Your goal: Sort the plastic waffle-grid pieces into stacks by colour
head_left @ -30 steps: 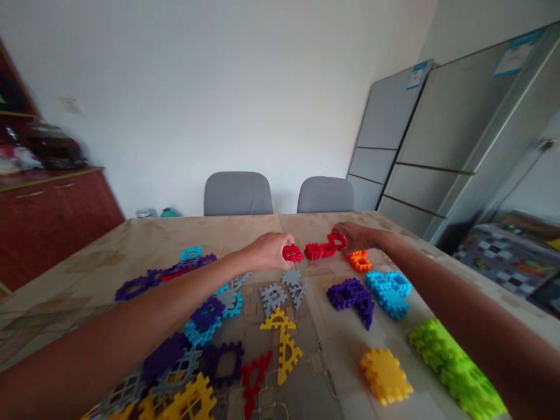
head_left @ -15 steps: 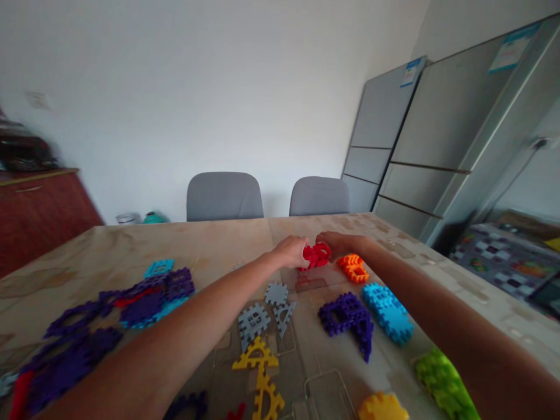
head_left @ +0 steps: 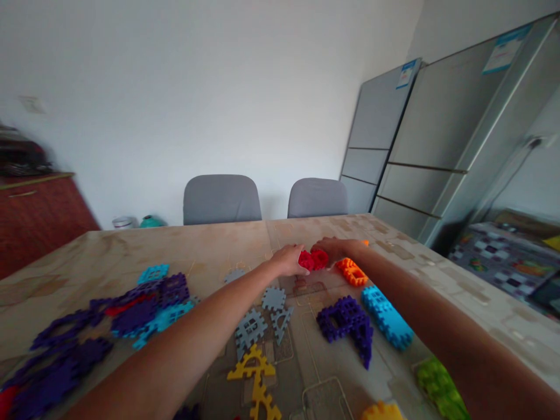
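Observation:
My left hand [head_left: 289, 260] is closed around the left end of some red interlocking building pieces [head_left: 313, 260]. From the right, my right hand [head_left: 331, 252] grips the other end of the same red pieces, so both hands meet over the far middle of the table. The fingertips are partly hidden behind the red plastic. Orange building pieces [head_left: 352, 272] lie just below my right wrist. Grey notched pieces [head_left: 273, 298] lie nearer me, below my left hand. Dark purple pieces [head_left: 346, 324] sit in a stack in front of the hands.
Light blue pieces [head_left: 387, 317], green pieces [head_left: 441, 387] and a yellow stack [head_left: 382, 410] line the right side. Yellow flat pieces [head_left: 252, 364] lie in the middle. A spread of purple pieces [head_left: 135, 315] covers the left. Two grey chairs [head_left: 222, 199] stand behind the table.
My hands have come together, bringing the red pieces from each hand into contact. My view has turned right, so the table's contents appear farther left.

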Motion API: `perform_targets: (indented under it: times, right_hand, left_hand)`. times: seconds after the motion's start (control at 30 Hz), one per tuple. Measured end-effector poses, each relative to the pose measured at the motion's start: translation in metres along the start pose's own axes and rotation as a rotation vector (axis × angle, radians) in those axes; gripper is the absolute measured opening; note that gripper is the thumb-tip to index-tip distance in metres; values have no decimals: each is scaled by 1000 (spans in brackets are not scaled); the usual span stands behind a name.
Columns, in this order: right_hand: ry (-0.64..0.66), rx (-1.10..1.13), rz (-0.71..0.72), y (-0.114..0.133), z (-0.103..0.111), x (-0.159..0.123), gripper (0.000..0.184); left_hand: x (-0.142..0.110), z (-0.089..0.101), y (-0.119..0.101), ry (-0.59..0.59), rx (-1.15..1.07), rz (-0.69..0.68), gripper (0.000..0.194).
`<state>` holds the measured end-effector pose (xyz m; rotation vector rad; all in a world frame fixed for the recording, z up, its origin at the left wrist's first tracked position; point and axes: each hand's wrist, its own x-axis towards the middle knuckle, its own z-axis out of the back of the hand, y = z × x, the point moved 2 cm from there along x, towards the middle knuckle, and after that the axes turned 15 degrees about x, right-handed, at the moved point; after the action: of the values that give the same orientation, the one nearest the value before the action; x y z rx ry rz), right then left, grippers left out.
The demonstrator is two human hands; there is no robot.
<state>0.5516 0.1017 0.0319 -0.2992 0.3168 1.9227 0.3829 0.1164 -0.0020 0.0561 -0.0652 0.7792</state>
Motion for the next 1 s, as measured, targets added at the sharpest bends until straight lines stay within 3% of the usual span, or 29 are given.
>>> perform_targets:
  times: [0.53,0.67,0.73,0.83,1.0]
  right_hand:
    - [10,32,-57,4,-2,9,33]
    - [-42,85,-32,0,4,0,55]
    - [-76,115,-28,-4,9,-6,70]
    - [-161,147,-27,-7,19,-16,67]
    - [-302,179,43,15,37,-35,59]
  left_hand:
    - [1,-1,-7,12,-82,16,34]
    - [-11,8,1,-30,-113,-6,35]
    - [-25,16,9,-50,-132,-22,35]
    - [-62,36,30,-72,-165,-43,36]
    - [-159,75,91,-92,-221,24,47]
